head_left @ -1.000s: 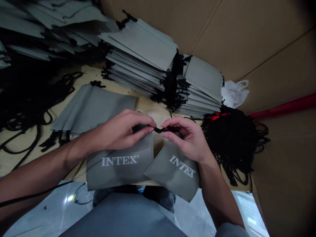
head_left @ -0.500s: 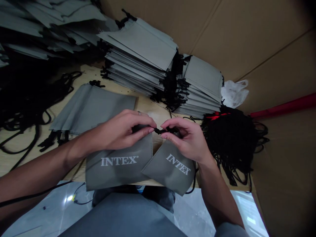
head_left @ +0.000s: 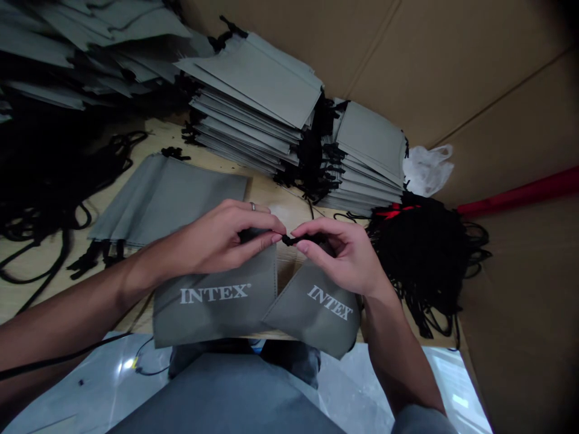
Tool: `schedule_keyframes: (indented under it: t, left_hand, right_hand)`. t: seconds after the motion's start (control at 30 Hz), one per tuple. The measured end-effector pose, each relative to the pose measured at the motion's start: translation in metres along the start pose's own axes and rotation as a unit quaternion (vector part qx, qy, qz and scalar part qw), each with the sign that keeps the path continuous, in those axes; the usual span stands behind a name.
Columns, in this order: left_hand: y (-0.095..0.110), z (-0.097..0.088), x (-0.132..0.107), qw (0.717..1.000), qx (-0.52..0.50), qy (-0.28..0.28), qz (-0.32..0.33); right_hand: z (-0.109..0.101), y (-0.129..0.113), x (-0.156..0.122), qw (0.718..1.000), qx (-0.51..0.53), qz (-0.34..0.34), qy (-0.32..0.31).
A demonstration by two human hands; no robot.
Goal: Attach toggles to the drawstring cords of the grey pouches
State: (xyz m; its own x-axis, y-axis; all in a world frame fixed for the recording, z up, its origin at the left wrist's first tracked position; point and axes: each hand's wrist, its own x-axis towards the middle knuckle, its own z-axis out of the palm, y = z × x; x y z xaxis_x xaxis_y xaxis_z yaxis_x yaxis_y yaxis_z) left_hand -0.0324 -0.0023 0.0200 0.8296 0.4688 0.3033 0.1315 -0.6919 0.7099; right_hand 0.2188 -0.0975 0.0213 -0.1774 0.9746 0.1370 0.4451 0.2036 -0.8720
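Between my two hands runs a black drawstring cord (head_left: pixel 288 240) with a small knot in it. My left hand (head_left: pixel 230 235), a ring on one finger, pinches the cord on the left of the knot. On the other side, my right hand (head_left: pixel 344 253) pinches it between thumb and forefinger. Below the right hand hangs a small grey INTEX pouch (head_left: pixel 316 319), tilted. A larger grey INTEX pouch (head_left: pixel 212 319) lies under my left hand and overhangs the table's near edge. The palms hide the tops of both pouches.
Stacked grey pouches (head_left: pixel 266 84) and a second stack (head_left: pixel 373 138) stand by the cardboard wall (head_left: pixel 452 60). Several pouches (head_left: pixel 167 187) lie fanned at left. Black cords heap at left (head_left: pixel 45 181) and, tied in red, at right (head_left: pixel 420 259). A clear plastic bag (head_left: pixel 427 169) sits behind.
My fingers stay on the cord, and the knot looks slightly tighter. The small pouch has swung a little to the right. The rest of the view has shifted slightly left.
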Motion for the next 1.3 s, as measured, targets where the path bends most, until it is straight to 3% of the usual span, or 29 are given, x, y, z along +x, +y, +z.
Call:
schedule_keyframes:
  t: [0.57, 0.77, 1.07, 1.3]
  left_hand:
    - [0.0000, 0.0022, 0.0012, 1.000, -0.002, -0.008, -0.006]
    - [-0.0013, 0.0012, 0.0000, 1.000, -0.015, -0.005, -0.015]
    - [-0.0008, 0.0010, 0.0008, 1.000, -0.020, -0.004, -0.018]
    - [-0.0021, -0.0008, 0.0002, 0.999, -0.022, 0.006, -0.027]
  right_hand:
    - [0.0020, 0.0008, 0.0028, 1.000, 0.023, 0.012, -0.001]
    - [0.0018, 0.0011, 0.0012, 0.999, 0.039, -0.016, -0.015]
    - [0.0023, 0.0008, 0.0011, 0.999, -0.016, -0.037, 0.021]
    - [-0.0037, -0.0004, 0.0004, 0.996, -0.061, -0.070, 0.002]
